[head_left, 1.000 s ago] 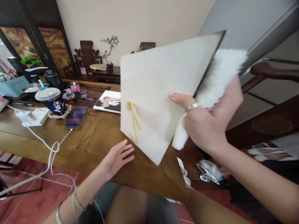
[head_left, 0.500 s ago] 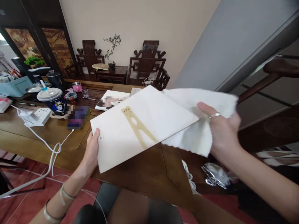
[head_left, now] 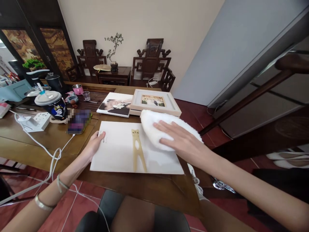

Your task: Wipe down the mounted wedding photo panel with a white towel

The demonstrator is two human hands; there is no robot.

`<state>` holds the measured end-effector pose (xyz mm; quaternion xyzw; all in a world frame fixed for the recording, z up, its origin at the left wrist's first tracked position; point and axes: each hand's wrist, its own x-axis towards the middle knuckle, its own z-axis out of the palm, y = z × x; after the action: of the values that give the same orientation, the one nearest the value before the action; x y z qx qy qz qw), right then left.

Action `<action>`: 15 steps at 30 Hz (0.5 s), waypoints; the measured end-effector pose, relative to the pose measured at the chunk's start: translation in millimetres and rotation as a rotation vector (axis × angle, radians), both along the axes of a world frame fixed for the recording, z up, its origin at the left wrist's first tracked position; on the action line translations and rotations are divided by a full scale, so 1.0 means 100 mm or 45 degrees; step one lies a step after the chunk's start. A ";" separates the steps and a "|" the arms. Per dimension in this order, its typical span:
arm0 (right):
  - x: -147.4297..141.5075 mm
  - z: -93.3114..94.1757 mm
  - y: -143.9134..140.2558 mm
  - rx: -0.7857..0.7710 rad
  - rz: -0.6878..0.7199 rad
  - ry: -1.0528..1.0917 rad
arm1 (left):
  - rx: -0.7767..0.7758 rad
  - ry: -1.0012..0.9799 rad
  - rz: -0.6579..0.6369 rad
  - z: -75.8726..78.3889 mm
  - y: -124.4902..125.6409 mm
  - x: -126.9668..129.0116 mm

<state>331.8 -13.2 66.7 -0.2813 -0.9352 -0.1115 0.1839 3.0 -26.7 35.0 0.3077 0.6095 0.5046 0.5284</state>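
Observation:
A white panel (head_left: pixel 118 151) with a tan, long-legged, cat-like figure (head_left: pixel 135 141) lies tilted over the front of the table. My left hand (head_left: pixel 96 143) grips its left edge, thumb on top beside some small dark writing. On the panel's upper right, my right hand (head_left: pixel 177 137) presses a fluffy white cloth (head_left: pixel 149 125), fingers laid over it. The cloth covers that corner of the panel. Just behind are a wooden picture frame (head_left: pixel 177 109) with a photo in it and a flat photo panel (head_left: pixel 114 111).
To the left on the wooden table (head_left: pixel 14 138) are a phone (head_left: pixel 79 122), a lidded cup (head_left: pixel 56 108), a white power strip (head_left: pixel 40 120) with cables, a pink mug (head_left: pixel 77 89) and a small clear cup (head_left: pixel 86 96). Dark carved chairs (head_left: pixel 153 58) stand behind.
The panel has come down and levelled from its raised slant. My right hand has moved left with the cloth from beyond the panel's right corner onto its face. The picture frame is now uncovered.

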 end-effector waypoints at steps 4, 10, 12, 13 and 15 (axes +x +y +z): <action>-0.10 -0.17 -0.07 -0.059 0.004 -0.152 | -0.022 0.039 -0.033 -0.02 0.13 -0.06; -0.13 -0.33 -0.11 -0.109 0.029 -0.217 | -0.028 0.323 -0.256 0.03 0.28 -0.10; -0.13 -0.38 -0.11 -0.126 0.017 -0.197 | 0.048 0.607 -0.303 0.05 0.33 -0.12; -0.12 -0.40 -0.11 -0.137 0.010 -0.187 | 0.096 0.752 -0.277 0.05 0.35 -0.14; -0.12 -0.44 -0.12 -0.166 0.002 -0.191 | 0.189 1.003 -0.224 0.03 0.36 -0.14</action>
<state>319.3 -25.5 22.7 -0.2826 -0.9519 -0.0711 0.0947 -11.1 8.9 37.9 0.5655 0.6986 0.3436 0.2723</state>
